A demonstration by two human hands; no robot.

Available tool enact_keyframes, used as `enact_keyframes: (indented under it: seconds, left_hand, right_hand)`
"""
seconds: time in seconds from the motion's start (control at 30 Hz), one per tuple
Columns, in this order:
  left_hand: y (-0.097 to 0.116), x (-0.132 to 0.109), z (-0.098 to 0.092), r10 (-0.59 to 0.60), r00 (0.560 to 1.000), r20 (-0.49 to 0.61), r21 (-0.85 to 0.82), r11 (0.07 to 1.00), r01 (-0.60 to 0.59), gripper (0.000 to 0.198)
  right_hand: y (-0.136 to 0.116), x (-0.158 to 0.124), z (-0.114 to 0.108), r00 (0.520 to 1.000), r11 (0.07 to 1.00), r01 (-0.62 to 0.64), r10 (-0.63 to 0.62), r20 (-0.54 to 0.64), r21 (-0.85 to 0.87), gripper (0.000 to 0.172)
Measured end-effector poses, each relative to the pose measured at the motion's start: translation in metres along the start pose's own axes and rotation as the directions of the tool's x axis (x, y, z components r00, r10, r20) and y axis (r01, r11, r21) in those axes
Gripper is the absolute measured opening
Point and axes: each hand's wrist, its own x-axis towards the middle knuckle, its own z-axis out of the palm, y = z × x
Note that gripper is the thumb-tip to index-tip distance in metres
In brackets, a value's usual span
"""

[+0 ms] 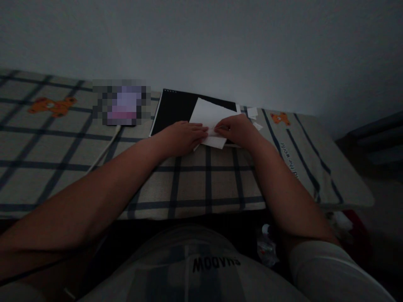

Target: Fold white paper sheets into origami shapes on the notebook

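A white sheet of paper (212,110) lies slanted over a black flat board or pad (174,110), and its near edge hangs past the board onto the tablecloth. My left hand (185,136) rests flat on the paper's left side, fingers stretched out and pointing right. From the right, my right hand (234,129) pinches at the paper, thumb and forefinger together near a crease or strip low on the sheet. Whether that strip is a fold or a separate piece, I cannot tell. Small white paper scraps (252,112) sit just right of the board.
A checked tablecloth (192,184) with orange bear prints covers the table, which stands against a grey wall (201,46). To the left is a blurred-out device with a lit screen (126,102), a white cable (105,151) running from it. A clear plastic bottle (267,247) is below the table edge.
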Motion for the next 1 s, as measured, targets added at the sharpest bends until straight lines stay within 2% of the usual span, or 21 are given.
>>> enact_keyframes:
  seconds: [0.23, 0.47, 0.7, 0.9, 1.0]
  left_hand:
    - [0.0007, -0.0006, -0.0004, -0.003, 1.0, 0.0, 0.004, 1.0, 0.003, 0.048]
    - [0.0035, -0.0039, -0.0012, -0.044, 0.997, -0.065, 0.031, 0.998, 0.046, 0.052]
    - [-0.0026, -0.0035, 0.0016, 0.06, 0.998, -0.026, 0.062, 0.996, -0.059, 0.054]
    - [-0.0026, -0.0034, 0.0029, 0.046, 0.999, -0.02, 0.054, 0.998, -0.045, 0.056]
    - [-0.0022, -0.0037, 0.0034, 0.041, 0.999, -0.023, 0.071, 0.997, -0.039, 0.055]
  right_hand:
    - [-0.0045, 0.0026, 0.0016, 0.999, 0.998, -0.044, 0.045, -0.021, 0.037, 0.02]
    - [-0.0053, 0.005, 0.0043, 0.999, 0.998, -0.048, 0.048, -0.005, 0.049, 0.022]
    - [-0.007, 0.0071, 0.0048, 0.998, 0.998, -0.062, 0.062, -0.005, 0.011, 0.022]
    - [-0.0041, 0.0043, 0.0019, 0.998, 0.997, -0.068, 0.069, -0.012, 0.047, 0.024]
    - [-0.008, 0.0041, -0.0005, 0.994, 0.993, -0.11, 0.11, -0.005, 0.035, 0.023]
